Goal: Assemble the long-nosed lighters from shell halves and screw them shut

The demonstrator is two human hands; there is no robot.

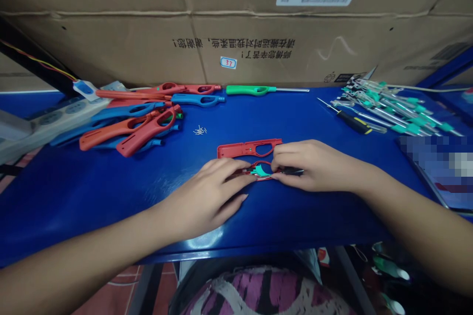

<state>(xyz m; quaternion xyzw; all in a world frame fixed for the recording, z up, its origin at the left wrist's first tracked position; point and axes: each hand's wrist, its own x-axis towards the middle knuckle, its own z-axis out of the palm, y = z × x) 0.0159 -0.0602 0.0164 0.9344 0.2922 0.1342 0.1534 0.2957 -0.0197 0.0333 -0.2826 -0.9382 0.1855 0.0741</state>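
A red lighter shell half (261,163) lies on the blue table between my hands, with a green trigger piece (261,171) inside it. My left hand (218,189) has its fingertips pressed on the left part of that shell. At the right end, the fingers of my right hand (308,165) are closed around its edge by the green piece, and a small dark part (293,171) shows under them. Just behind, a second red shell half (244,149) lies with its inner side up, its right end by my right fingers.
Red and blue shells (138,130) are heaped at the left near a power strip (62,113). Small pins (200,130), a green lighter (247,90), a screwdriver (351,120) and metal-tube parts (395,108) lie farther back. A cardboard box (148,44) stands behind.
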